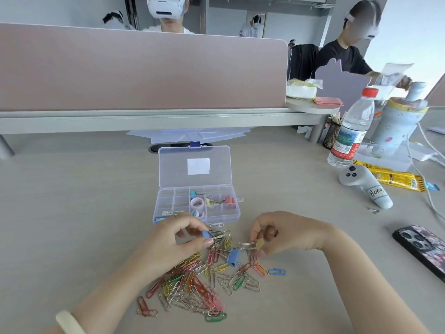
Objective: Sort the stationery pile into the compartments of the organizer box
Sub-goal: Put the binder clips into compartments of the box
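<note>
- The left hand (178, 239) pinches a small blue binder clip (206, 234) between thumb and forefinger, at the far edge of the pile.
- The organizer box (168, 202) stands open on the desk (72, 201), just behind the hands. Its middle compartments hold pastel tape rings (197, 202).
- The pile of coloured paper clips (192, 285) lies between the forearms, with a bigger blue binder clip (233, 257) on it.
- The right hand (286, 233) pinches a yellow binder clip (260, 243) at the pile's right side.
- A water bottle (351, 126) and a phone (423, 249) are well apart, at the right.
</note>
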Motion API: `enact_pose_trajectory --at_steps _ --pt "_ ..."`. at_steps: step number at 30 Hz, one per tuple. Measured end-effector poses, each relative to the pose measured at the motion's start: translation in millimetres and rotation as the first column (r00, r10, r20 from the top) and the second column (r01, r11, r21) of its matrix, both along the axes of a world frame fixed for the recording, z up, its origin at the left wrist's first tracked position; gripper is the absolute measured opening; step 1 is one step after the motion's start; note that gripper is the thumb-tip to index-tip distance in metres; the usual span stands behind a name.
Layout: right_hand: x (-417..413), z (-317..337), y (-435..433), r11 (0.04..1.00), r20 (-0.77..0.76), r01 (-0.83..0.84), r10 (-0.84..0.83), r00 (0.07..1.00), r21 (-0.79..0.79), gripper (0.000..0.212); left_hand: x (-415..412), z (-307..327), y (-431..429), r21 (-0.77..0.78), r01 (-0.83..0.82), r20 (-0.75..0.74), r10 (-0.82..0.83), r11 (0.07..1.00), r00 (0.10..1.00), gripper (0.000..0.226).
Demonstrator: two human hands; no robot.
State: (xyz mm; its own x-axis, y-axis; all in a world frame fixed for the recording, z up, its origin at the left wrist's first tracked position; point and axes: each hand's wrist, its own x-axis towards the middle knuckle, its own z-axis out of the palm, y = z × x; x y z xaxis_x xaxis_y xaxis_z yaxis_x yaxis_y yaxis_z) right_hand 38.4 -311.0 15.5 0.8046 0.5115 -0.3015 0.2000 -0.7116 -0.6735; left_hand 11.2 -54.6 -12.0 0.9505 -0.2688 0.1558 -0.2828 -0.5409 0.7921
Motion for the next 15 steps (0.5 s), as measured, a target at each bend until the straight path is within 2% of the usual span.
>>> enact_pose_trajectory --at_steps 2,4,6,9,12,15 --pt "1.4 0.0 -2.1 0.996 -0.004 0.037 -0.037 0.999 0.084 0.019 -0.3 1.2 -1.7 -0.034 -0.055 0.026 0.056 0.998 0.998 0.029" --pt "2.3 0.9 -2.8 0.967 -0.025 0.093 -0.090 0.996 0.237 0.017 0.7 2.6 -3.0 -0.096 -0.125 0.083 0.133 0.988 0.988 0.018" --pt "4.3 0.6 -0.9 0.899 -0.018 0.158 -0.165 0.986 0.409 0.014 3.9 2.5 -1.7 -0.161 -0.177 0.139 0.200 0.971 0.970 0.010" --pt "12.7 -3.6 6.8 0.765 0.011 0.251 -0.319 0.948 0.593 0.014 8.3 0.1 3.1 -0.190 -0.229 0.172 0.262 0.955 0.950 0.021" --pt "29.3 -6.6 17.1 0.678 0.037 0.316 -0.452 0.891 0.663 0.008 10.3 -2.0 6.6 -0.185 -0.275 0.192 0.309 0.943 0.931 0.023" --pt "51.9 -9.6 29.7 0.712 0.156 0.325 -0.519 0.840 0.623 0.008 10.2 -1.7 6.1 -0.148 -0.282 0.225 0.310 0.948 0.924 0.018"
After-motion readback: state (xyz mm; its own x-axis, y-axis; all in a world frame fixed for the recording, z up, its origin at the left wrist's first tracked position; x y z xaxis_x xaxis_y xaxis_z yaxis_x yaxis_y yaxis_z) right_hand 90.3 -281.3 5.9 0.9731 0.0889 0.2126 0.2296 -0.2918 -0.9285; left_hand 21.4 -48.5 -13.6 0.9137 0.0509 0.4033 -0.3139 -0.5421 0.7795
